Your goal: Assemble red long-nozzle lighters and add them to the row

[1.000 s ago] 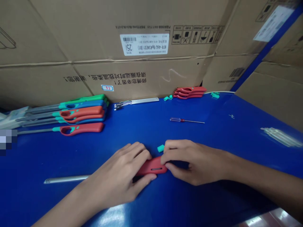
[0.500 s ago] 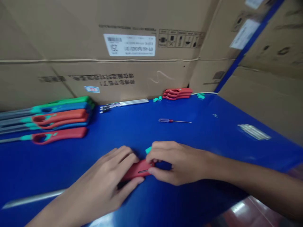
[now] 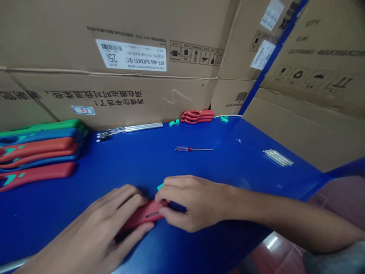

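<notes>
A red long-neck lighter (image 3: 144, 215), its slotted face turned up, lies low over the blue table. My left hand (image 3: 111, 220) wraps round its handle, fingers on the far side and thumb along the near edge. At its right end, my right hand (image 3: 185, 203) pinches with thumb and forefinger, beside a small dark screw-like spot (image 3: 163, 205). Part of a green piece (image 3: 160, 187) shows behind the right fingers. A silver tube (image 3: 18, 264) sticks out by the left forearm at the bottom left. The rest of the lighter is covered by my hands.
Several finished-looking lighters (image 3: 42, 146) are stacked at left. Along the cardboard (image 3: 119, 85) lie metal tubes with wires (image 3: 142, 127), green caps (image 3: 172, 123) and red lighter shells (image 3: 198, 116). A screwdriver (image 3: 194, 148) lies mid-table, clear sticks (image 3: 278, 157) at right.
The view has swung to the right, so everything appears further left. Both hands keep their hold on the red lighter, with little change in the fingers.
</notes>
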{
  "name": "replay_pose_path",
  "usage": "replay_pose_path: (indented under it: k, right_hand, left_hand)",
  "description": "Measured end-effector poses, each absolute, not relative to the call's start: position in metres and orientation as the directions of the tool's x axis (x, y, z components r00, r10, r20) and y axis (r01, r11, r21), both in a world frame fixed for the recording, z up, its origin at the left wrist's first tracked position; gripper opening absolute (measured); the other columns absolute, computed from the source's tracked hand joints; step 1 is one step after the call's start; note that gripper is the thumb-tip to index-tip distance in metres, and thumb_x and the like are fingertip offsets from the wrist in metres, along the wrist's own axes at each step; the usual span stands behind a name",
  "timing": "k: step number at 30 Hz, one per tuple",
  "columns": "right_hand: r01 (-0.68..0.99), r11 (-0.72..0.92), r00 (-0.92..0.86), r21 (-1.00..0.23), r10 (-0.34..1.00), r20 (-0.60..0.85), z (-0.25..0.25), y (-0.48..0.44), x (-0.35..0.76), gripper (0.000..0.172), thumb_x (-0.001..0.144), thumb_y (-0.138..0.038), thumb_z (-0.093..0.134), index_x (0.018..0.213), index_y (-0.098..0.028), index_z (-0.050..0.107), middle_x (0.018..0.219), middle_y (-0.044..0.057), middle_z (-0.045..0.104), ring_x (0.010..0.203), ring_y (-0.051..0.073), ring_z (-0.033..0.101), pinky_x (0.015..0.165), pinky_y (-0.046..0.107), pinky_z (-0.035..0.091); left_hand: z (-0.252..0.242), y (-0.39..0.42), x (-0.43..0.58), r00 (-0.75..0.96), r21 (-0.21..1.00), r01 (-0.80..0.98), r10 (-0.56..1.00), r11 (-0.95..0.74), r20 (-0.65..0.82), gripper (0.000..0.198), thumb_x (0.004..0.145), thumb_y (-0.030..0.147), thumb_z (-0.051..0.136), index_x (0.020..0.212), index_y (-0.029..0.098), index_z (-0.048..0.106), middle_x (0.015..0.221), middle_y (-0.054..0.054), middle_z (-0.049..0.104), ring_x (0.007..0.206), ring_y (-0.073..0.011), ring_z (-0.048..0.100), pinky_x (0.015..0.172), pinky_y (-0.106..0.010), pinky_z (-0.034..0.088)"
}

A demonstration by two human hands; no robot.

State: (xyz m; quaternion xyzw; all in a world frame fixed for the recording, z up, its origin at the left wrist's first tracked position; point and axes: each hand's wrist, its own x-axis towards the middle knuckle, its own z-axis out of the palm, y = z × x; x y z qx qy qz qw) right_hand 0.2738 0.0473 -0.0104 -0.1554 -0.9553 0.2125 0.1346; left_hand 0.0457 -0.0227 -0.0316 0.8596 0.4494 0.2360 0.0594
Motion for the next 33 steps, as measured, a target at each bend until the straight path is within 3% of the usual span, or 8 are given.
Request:
replay_pose_path:
  k: [4, 8, 11, 14, 18, 26, 29, 33]
  right_hand:
    - [0.253, 0.847, -0.908, -0.468, 0.375, 0.188, -0.012, 0.045, 0.273, 0.011, 0.086, -0.012, 0.047, 0.081, -0.017, 0.054, 0.079, 0.001, 0.054, 0.074, 0.012, 0.05, 0.07, 0.023, 0.041]
    - [0.345, 0.789, -0.866, -0.508, 0.476, 0.152, -0.011, 0.044, 0.271, 0.017, 0.093, -0.024, 0.052, 0.077, -0.017, 0.053, 0.077, 0.0, 0.053, 0.069, 0.011, 0.048, 0.065, 0.023, 0.038]
    - [0.341, 0.769, -0.87, -0.54, 0.476, 0.127, -0.008, 0.044, 0.272, 0.019, 0.09, -0.031, 0.058, 0.079, -0.018, 0.052, 0.077, -0.001, 0.054, 0.069, 0.011, 0.049, 0.065, 0.023, 0.038]
    - [0.288, 0.785, -0.89, -0.548, 0.431, 0.15, -0.007, 0.044, 0.274, 0.003, 0.086, -0.018, 0.053, 0.083, -0.018, 0.054, 0.078, -0.001, 0.054, 0.071, 0.012, 0.049, 0.065, 0.024, 0.038]
    - [0.276, 0.797, -0.894, -0.537, 0.418, 0.162, -0.009, 0.044, 0.273, 0.011, 0.083, -0.008, 0.049, 0.079, -0.017, 0.054, 0.076, -0.001, 0.052, 0.068, 0.011, 0.047, 0.064, 0.023, 0.037]
    - [0.375, 0.791, -0.864, -0.483, 0.487, 0.129, -0.013, 0.045, 0.271, 0.02, 0.094, -0.032, 0.054, 0.08, -0.017, 0.054, 0.079, 0.0, 0.055, 0.072, 0.013, 0.051, 0.068, 0.026, 0.038]
    - [0.301, 0.827, -0.895, -0.476, 0.417, 0.157, -0.012, 0.047, 0.273, 0.01, 0.09, -0.021, 0.053, 0.081, -0.017, 0.055, 0.077, 0.0, 0.054, 0.073, 0.012, 0.05, 0.068, 0.025, 0.038]
    - [0.286, 0.826, -0.901, -0.485, 0.404, 0.156, -0.009, 0.046, 0.274, 0.012, 0.087, -0.009, 0.048, 0.079, -0.017, 0.054, 0.075, -0.001, 0.053, 0.068, 0.011, 0.047, 0.064, 0.023, 0.037]
  left_hand:
    - [-0.026, -0.023, 0.049, 0.554, 0.266, 0.761, 0.806, -0.592, 0.21, 0.016, 0.093, 0.035, 0.053, 0.093, 0.02, 0.057, 0.086, -0.005, 0.06, 0.074, -0.0204, 0.059, 0.066, -0.034, 0.05]
    - [-0.019, -0.023, 0.054, 0.539, 0.281, 0.778, 0.827, -0.562, 0.16, 0.018, 0.094, 0.035, 0.05, 0.092, 0.018, 0.057, 0.087, -0.006, 0.058, 0.077, -0.0209, 0.057, 0.07, -0.035, 0.049]
    - [-0.017, -0.023, 0.056, 0.526, 0.297, 0.786, 0.839, -0.543, 0.142, 0.019, 0.095, 0.035, 0.049, 0.093, 0.018, 0.056, 0.088, -0.006, 0.058, 0.078, -0.0212, 0.056, 0.071, -0.036, 0.048]
    - [-0.017, -0.023, 0.056, 0.521, 0.295, 0.794, 0.845, -0.532, 0.124, 0.019, 0.095, 0.035, 0.05, 0.091, 0.018, 0.056, 0.089, -0.006, 0.058, 0.08, -0.0218, 0.056, 0.073, -0.036, 0.048]
    - [-0.017, -0.024, 0.056, 0.519, 0.296, 0.795, 0.847, -0.529, 0.118, 0.018, 0.094, 0.036, 0.05, 0.092, 0.018, 0.056, 0.09, -0.006, 0.058, 0.081, -0.022, 0.056, 0.074, -0.036, 0.048]
    - [-0.017, -0.024, 0.055, 0.524, 0.318, 0.788, 0.846, -0.527, 0.103, 0.019, 0.096, 0.036, 0.048, 0.094, 0.018, 0.056, 0.09, -0.006, 0.057, 0.081, -0.0219, 0.055, 0.075, -0.037, 0.048]
    - [-0.016, -0.023, 0.056, 0.524, 0.313, 0.792, 0.847, -0.525, 0.094, 0.019, 0.095, 0.036, 0.049, 0.092, 0.018, 0.055, 0.091, -0.007, 0.057, 0.082, -0.0226, 0.055, 0.075, -0.038, 0.048]
    - [-0.015, -0.023, 0.058, 0.529, 0.301, 0.793, 0.843, -0.53, 0.091, 0.018, 0.095, 0.034, 0.05, 0.091, 0.018, 0.054, 0.091, -0.007, 0.057, 0.084, -0.0235, 0.056, 0.076, -0.04, 0.049]
